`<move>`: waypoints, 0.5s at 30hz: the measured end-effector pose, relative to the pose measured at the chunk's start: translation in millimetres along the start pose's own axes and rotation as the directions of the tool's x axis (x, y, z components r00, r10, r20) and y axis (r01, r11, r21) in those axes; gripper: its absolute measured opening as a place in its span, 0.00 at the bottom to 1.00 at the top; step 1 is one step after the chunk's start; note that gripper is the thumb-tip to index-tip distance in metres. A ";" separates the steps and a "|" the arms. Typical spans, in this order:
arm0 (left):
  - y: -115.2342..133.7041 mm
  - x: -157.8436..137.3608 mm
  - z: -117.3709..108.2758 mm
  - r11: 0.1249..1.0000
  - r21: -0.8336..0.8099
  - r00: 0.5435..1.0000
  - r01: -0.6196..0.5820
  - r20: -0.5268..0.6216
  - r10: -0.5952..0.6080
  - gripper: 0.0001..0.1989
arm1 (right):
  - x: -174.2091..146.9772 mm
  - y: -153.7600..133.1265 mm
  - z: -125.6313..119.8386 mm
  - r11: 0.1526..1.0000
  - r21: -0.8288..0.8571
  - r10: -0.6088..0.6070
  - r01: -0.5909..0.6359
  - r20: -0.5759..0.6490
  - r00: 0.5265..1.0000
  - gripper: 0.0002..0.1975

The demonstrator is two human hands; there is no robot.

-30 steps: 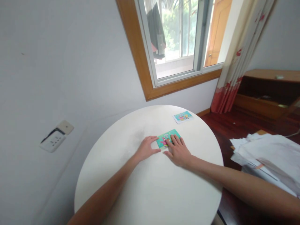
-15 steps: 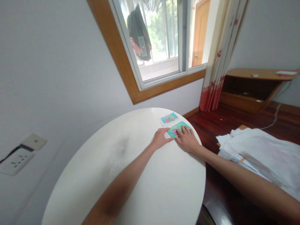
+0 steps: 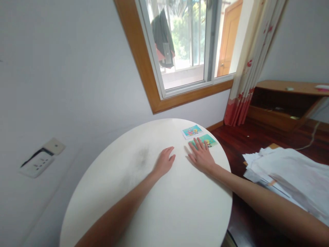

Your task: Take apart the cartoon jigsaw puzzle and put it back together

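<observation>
Head view, from the left: what is met first?

A wall socket (image 3: 38, 164), fixed beside the white round counter (image 3: 164, 212). Next, the left hand (image 3: 164, 161) is seen over the counter, its thumb and fingers curved and kept apart, with only bare surface between them. Whether the counter is touched by it cannot be told.

And further right?

A blue card (image 3: 191, 131) is laid flat near the far edge. The right hand (image 3: 202, 157) is stretched toward the cards, fingers spread, thumb held wide.

What is reached by those fingers?

The green card (image 3: 211, 140), laid flat near the counter's right edge, just nearer than the blue one. Its left part is covered by the fingertips; it is not gripped.

How is it pointed?

Its long axis is set crosswise, the right end angled slightly away; the blue card is lined up much the same.

Any containers?

A wooden cabinet (image 3: 275, 120) is seen beyond the curtain (image 3: 238, 103). Small pale items are held in its dark recess, too dim to be named. Nearer, white papers (image 3: 295, 166) are piled.
</observation>
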State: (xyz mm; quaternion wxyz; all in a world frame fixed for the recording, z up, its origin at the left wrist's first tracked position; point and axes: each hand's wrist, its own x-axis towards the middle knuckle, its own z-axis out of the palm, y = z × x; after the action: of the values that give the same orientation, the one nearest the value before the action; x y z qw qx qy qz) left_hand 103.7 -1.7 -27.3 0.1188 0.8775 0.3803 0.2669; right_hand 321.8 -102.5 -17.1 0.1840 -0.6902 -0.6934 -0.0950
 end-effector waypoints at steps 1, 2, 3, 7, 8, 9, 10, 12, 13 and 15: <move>-6.5 -13.1 -8.8 0.999 0.054 1.000 0.009 0.010 -0.010 0.21 | 2.7 -15.4 2.4 0.998 0.036 -0.057 0.056 0.031 0.998 0.30; -12.2 -27.0 -17.8 0.993 0.114 1.000 0.021 0.020 -0.023 0.22 | 6.3 -31.9 5.6 0.992 0.078 -0.104 0.099 0.067 0.992 0.30; -17.0 -41.5 -26.6 0.984 0.175 0.998 0.040 0.032 -0.047 0.25 | 10.5 -49.0 9.2 0.984 0.120 -0.144 0.132 0.100 0.985 0.30; -26.9 -93.4 -54.9 0.925 0.337 0.979 0.174 0.042 -0.200 0.32 | 26.4 -109.1 21.8 0.957 0.224 -0.230 0.184 0.201 0.952 0.32; -27.5 -102.3 -59.2 0.918 0.346 0.974 0.195 0.038 -0.221 0.32 | 28.2 -119.0 23.5 0.951 0.238 -0.250 0.196 0.223 0.942 0.33; -27.7 -109.1 -62.3 0.915 0.345 0.972 0.209 0.033 -0.234 0.30 | 29.0 -126.0 24.7 0.944 0.250 -0.275 0.214 0.244 0.930 0.33; -27.6 -113.7 -64.3 0.916 0.337 0.970 0.216 0.030 -0.240 0.29 | 28.9 -130.2 25.5 0.937 0.259 -0.303 0.236 0.262 0.916 0.33; -27.0 -117.2 -65.8 0.922 0.317 0.969 0.220 0.035 -0.243 0.28 | 28.1 -131.9 26.8 0.922 0.269 -0.352 0.279 0.284 0.892 0.33; -26.6 -116.7 -65.6 0.922 0.317 0.968 0.221 0.042 -0.246 0.28 | 28.2 -130.8 27.4 0.919 0.268 -0.362 0.289 0.289 0.886 0.32; -26.2 -113.2 -64.9 0.917 0.328 0.965 0.227 0.052 -0.258 0.28 | 30.3 -128.3 28.5 0.919 0.266 -0.365 0.292 0.289 0.885 0.32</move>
State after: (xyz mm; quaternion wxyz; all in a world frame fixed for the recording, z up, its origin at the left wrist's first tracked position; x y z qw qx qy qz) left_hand -12.7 -66.2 -27.1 0.0254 0.8427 0.5183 0.1435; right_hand 191.6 -67.4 -15.7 0.1188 -0.5442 -0.8277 0.0684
